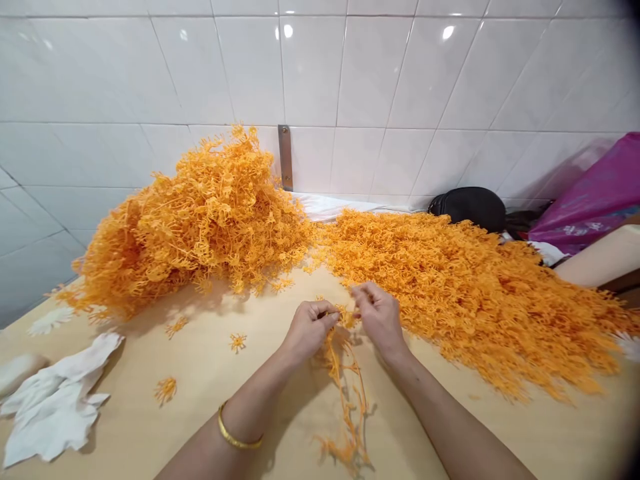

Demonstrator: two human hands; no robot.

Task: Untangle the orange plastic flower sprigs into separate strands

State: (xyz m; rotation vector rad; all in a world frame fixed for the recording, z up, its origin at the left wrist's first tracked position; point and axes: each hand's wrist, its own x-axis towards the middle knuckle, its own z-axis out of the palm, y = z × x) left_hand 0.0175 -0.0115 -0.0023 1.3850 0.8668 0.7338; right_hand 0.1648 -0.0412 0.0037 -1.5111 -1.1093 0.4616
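My left hand (309,328) and my right hand (377,315) meet over the middle of the tan table (210,400), both closed in a pinch on the top of an orange plastic sprig strand (345,393) that trails down toward me. A gold bangle (235,437) sits on my left wrist. A tall heap of tangled orange sprigs (200,220) rises at the back left. A wide, flatter spread of orange sprigs (475,293) lies just right of my right hand.
White cloth gloves (55,400) lie at the left edge, with loose orange bits (165,389) scattered nearby. A black bag (470,207) and a magenta plastic bag (595,193) sit at the back right against the white tiled wall (350,80).
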